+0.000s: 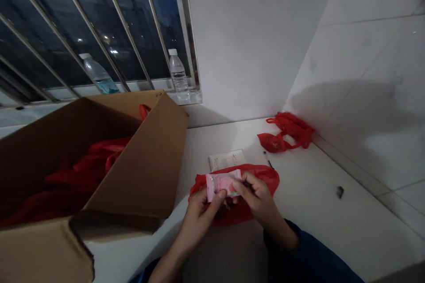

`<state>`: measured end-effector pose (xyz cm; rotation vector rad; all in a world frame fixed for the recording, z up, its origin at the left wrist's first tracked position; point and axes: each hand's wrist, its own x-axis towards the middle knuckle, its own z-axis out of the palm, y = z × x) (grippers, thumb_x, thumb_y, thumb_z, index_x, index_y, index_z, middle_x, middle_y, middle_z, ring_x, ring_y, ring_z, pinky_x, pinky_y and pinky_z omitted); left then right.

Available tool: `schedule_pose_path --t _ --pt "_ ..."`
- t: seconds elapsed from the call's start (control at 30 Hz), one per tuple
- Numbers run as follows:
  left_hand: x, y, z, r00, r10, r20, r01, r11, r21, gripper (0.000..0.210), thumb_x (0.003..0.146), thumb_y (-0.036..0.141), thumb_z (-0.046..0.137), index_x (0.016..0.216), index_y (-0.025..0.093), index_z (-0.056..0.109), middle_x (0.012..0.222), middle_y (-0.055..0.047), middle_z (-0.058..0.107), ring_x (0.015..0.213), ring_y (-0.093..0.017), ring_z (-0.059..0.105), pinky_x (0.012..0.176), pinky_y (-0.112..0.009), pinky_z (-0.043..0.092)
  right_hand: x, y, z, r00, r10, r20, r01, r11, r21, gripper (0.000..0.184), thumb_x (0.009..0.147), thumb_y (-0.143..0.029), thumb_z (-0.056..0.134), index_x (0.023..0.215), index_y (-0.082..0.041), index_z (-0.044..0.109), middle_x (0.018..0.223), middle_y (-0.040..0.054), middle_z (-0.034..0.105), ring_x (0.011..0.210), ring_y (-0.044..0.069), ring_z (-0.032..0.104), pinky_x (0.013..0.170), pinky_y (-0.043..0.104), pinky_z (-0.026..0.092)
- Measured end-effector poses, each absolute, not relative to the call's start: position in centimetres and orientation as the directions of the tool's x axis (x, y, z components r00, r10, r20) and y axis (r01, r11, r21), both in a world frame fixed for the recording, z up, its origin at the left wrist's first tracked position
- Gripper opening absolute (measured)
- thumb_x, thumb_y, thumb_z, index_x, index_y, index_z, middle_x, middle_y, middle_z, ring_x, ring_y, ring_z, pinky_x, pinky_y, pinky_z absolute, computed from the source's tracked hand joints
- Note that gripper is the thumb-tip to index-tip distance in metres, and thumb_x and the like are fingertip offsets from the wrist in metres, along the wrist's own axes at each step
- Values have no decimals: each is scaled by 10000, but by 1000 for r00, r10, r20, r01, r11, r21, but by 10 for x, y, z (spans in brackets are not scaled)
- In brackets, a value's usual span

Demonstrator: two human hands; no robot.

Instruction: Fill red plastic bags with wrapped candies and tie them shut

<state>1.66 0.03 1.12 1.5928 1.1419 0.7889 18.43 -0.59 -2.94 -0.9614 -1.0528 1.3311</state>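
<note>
Both hands hold a small pink wrapped packet (219,182) with crimped ends and a pinkish-red picture near its right side. My left hand (202,212) grips its lower left part, thumb on the front. At its right end, my right hand (257,192) pinches it between thumb and fingers. Beneath the hands, a red plastic bag (268,177) lies spread on the white table (308,212). Something small shows under the packet between the hands, too hidden to make out. Just behind the bag is a white sheet or booklet (226,159) with handwriting, its near edge covered.
A large open cardboard box (156,154) stands left, holding red plastic bags (73,181). Knotted red bags (292,130) lie by the right wall. A pen (268,159) and a small dark object (339,192) are on the table. Two bottles, one clear (179,77), one bluish (99,75), stand by the barred window.
</note>
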Motion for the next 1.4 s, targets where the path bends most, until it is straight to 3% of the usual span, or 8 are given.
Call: schedule_pose_path --t 0.2,0.5,0.83,1.1,1.2,1.4 --pt "16 -1 6 336 938 -87 217 13 976 409 902 491 574 694 140 604 675 -25 631 619 -125 521 598 -211 412 180 -8 -27 -139 990 24 -364 -29 -931 236 888 -415 640 807 -206 564 669 -8 649 592 144 641 599 273 526" --pt "17 0 6 346 938 -12 226 -71 971 451 954 493 494 763 137 694 709 -52 684 671 -155 593 664 -239 462 176 -11 -31 -132 991 18 -225 -12 -974 240 883 -402 649 834 -170 615 657 -12 635 583 118 596 569 242 475" --pt "16 -1 5 351 936 27 288 -135 948 496 995 452 427 712 140 690 688 -46 675 626 -141 580 634 -227 455 172 -11 -32 -186 982 -22 -282 -74 -957 277 864 -448 664 876 -173 636 676 -4 659 587 123 612 578 246 489" --pt "13 -2 -1 316 948 26 364 -147 920 519 999 480 386 642 147 564 669 -32 589 616 -133 510 594 -229 404 172 -12 -33 -116 993 11 -329 -28 -944 310 893 -456 615 740 -199 536 659 -28 545 598 120 533 576 241 449" --pt "13 -2 -4 292 956 23 370 -135 919 551 1006 513 322 627 159 509 655 -29 546 598 -132 460 571 -241 378 171 -12 -33 -71 997 5 -296 -16 -955 358 891 -457 616 684 -210 461 625 -49 459 571 105 466 529 225 393" --pt "13 -4 0 287 958 11 345 -114 932 553 1011 518 288 651 167 520 711 -44 605 641 -152 503 617 -258 403 173 -10 -34 -88 996 34 -201 15 -979 381 916 -454 569 664 -215 414 602 -54 414 563 102 409 522 228 345"
